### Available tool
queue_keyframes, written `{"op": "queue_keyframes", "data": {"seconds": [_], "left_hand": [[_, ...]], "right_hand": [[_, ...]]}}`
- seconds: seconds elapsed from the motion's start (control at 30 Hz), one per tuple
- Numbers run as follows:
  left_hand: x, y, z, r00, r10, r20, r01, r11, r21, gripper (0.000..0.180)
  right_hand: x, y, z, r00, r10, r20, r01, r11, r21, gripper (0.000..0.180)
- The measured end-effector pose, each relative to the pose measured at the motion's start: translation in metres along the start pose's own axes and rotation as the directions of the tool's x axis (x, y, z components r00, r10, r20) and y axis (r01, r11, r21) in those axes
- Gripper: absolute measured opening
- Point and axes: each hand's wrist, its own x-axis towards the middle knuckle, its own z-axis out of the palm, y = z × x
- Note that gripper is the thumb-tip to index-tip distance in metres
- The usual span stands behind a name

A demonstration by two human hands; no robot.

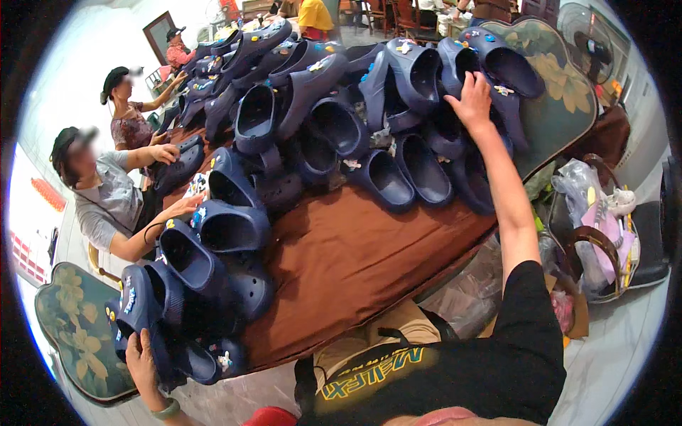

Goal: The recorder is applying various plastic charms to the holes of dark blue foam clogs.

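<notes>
Dark navy clogs with holes and small colourful charms are heaped on a brown cloth (pixel 348 263). At the far right of the heap my right hand (pixel 473 103) lies with spread fingers against a clog (pixel 455 60), beside another large clog (pixel 508 64). My left hand (pixel 142 361) rests with stretched fingers on a clog (pixel 138 302) at the lower left end of the pile. Next to it sits a clog with a white charm (pixel 197 362). Neither hand visibly lifts a shoe. Part of the left palm is hidden.
At the left a person in a grey shirt (pixel 114 192) handles clogs with both hands; others work farther back. Green flower-patterned boards (pixel 78 334) show at the table ends. On the right stand a basket with plastic bags (pixel 593 234) and a fan (pixel 586 46).
</notes>
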Motion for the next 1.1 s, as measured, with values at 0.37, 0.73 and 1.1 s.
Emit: {"op": "queue_keyframes", "data": {"seconds": [0.37,0.73,1.1], "left_hand": [[-0.066,0.043,0.012,0.776,0.317,-0.545,-0.336,0.939,0.068,0.047],[-0.142,0.168,0.155,0.535,0.839,-0.095,-0.651,0.338,-0.680,0.045],[-0.125,0.188,0.289,0.565,0.759,0.322,0.327,0.152,-0.933,0.072]], "right_hand": [[-0.004,0.006,-0.056,0.990,0.139,0.007,-0.123,0.853,0.507,0.045],[-0.208,-0.075,-0.179,0.766,-0.582,-0.273,0.609,0.522,0.597,0.057],[-0.296,-0.154,-0.187,0.620,-0.785,-0.004,0.328,0.254,0.910,0.041]]}}
